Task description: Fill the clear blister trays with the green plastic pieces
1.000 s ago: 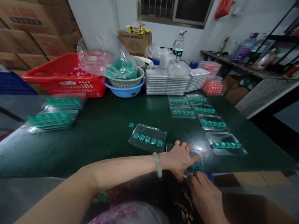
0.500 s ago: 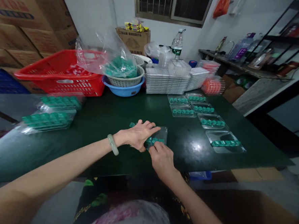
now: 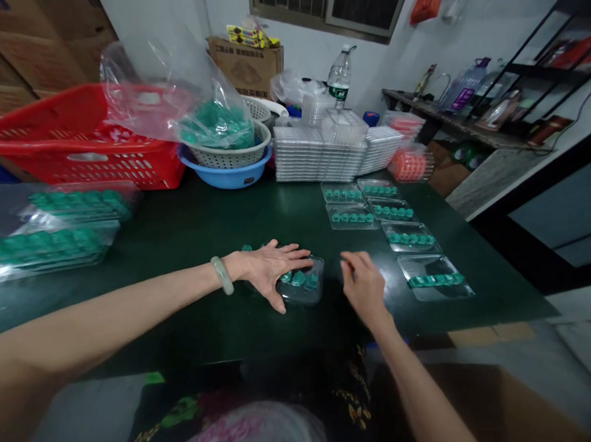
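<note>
A clear plastic tray (image 3: 315,295) lies on the dark green table in front of me, with small green pieces (image 3: 299,278) in a row inside it. My left hand (image 3: 271,267) is spread open over the tray's left part and hides it; the wrist wears a pale bangle (image 3: 222,274). One more bit of green (image 3: 246,248) shows beyond the left wrist. To the right of the tray, apart from it, my right hand (image 3: 364,284) is held over the table with its fingers curled together. What those fingers hold, if anything, I cannot make out.
Several filled clear trays (image 3: 435,277) lie at the right. Behind are stacked clear trays (image 3: 319,157), a blue basin (image 3: 228,175) under a colander with a bag of green pieces (image 3: 221,126), and a red basket (image 3: 149,165). Stacked packs of green pieces (image 3: 48,246) lie at the left.
My right hand has left the tray and moved right, its fingers curled. My left hand's thumb has spread outward; that hand stays over the tray. The view has turned slightly.
</note>
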`<state>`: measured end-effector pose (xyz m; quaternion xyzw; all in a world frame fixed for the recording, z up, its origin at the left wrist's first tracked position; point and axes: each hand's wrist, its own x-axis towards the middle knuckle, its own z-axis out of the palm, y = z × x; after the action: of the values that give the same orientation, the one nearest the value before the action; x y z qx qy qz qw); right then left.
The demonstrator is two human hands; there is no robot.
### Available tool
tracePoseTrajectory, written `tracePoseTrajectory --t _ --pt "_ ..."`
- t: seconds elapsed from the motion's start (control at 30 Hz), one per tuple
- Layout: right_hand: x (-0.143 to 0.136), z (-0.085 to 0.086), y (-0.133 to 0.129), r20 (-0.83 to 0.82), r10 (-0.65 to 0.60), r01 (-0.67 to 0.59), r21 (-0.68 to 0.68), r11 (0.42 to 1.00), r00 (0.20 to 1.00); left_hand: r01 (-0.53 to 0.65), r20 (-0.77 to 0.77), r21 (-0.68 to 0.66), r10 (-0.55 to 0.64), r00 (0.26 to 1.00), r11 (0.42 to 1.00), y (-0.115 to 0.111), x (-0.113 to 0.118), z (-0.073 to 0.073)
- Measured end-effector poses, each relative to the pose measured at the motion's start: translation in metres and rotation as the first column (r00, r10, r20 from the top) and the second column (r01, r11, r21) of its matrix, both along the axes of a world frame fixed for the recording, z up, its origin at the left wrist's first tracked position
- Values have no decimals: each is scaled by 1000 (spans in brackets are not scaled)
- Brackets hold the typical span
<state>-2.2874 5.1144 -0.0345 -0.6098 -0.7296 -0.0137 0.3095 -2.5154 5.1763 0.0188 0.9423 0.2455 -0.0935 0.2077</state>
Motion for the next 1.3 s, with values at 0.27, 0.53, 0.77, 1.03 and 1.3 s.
tracePoseTrajectory --t 0.27,0.53,0.77,1.03,1.3 --pt "45 -16 99 425 -96 151 -99 983 900 29 28 45 -30 999 999 3 0 -5" --pt "45 -11 83 453 -50 105 -96 990 890 -55 37 9 54 998 998 -5 -4 8" --pt "29 -2 36 309 -38 52 -35 998 950 -116 247 163 74 966 980 -21 1 10" --pt "-10 -11 -18 -90 335 -344 -115 932 938 -159 265 235 94 960 959 -25 7 2" --pt "-21 -18 -24 -242 336 -368 -103 924 910 -234 248 246 172 953 941 -31 9 -3"
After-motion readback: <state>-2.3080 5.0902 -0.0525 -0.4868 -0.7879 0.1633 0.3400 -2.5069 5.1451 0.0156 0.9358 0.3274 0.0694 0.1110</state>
